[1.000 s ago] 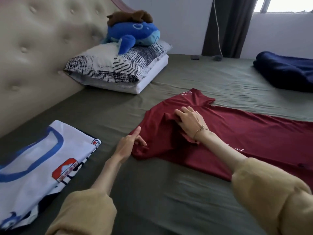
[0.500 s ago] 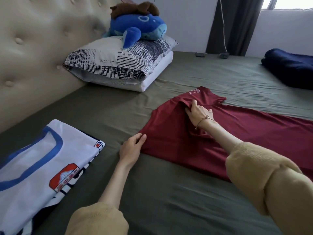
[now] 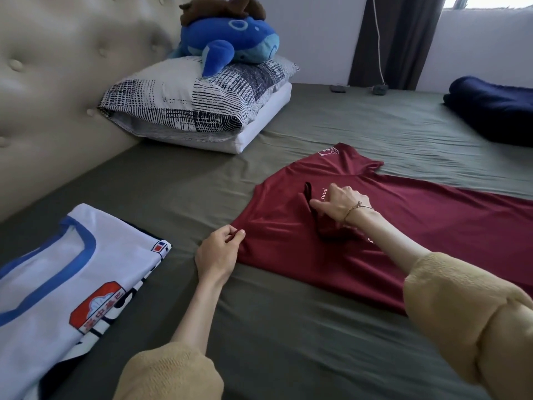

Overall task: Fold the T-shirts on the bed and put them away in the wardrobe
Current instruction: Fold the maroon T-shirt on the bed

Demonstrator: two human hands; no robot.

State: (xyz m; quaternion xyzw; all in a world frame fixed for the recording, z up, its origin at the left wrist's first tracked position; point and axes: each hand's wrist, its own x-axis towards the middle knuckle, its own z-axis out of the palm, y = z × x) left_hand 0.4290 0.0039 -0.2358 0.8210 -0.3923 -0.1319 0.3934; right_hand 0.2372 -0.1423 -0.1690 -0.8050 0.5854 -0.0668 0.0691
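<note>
Both hands grip the red T-shirt [image 3: 418, 226]: left hand [image 3: 216, 255] its corner, right hand [image 3: 343, 202] its collar.

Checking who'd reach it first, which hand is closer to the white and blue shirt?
Left. The left hand pinches the red shirt's near corner, a short gap from the white and blue shirt. The right hand is farther, at the red shirt's collar.
</note>
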